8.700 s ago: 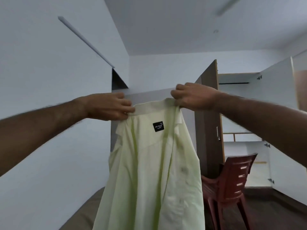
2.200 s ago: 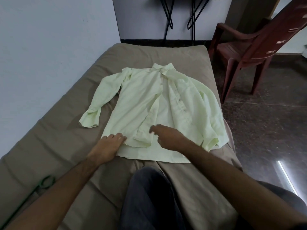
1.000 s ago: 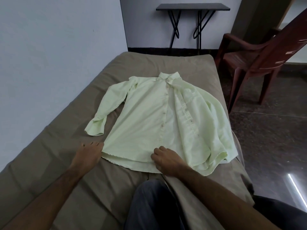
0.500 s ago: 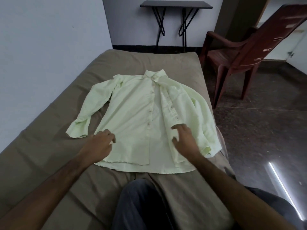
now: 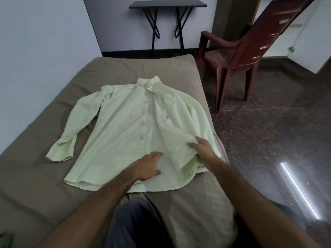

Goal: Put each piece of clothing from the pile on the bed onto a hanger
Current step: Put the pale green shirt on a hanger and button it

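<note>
A pale green long-sleeved shirt [image 5: 123, 133] lies spread on the brown bed [image 5: 35, 185], collar toward the far end and front side up. One sleeve stretches out to the left. My left hand [image 5: 145, 167] rests flat on the shirt's lower front, fingers straight. My right hand [image 5: 202, 147] grips the right front panel near the bed's right edge and holds it bunched and raised off the shirt. A bit of something green [image 5: 5, 238] shows at the bottom left corner; I cannot tell what it is.
A dark red plastic chair [image 5: 238, 56] stands on the floor right of the bed's far end. A small black table [image 5: 167, 4] stands against the far wall. The wall runs along the bed's left side. My knee [image 5: 134, 222] is at the near edge.
My left hand slid right from the shirt's left hem onto its lower middle. My right hand took hold of the right front panel and lifted it.
</note>
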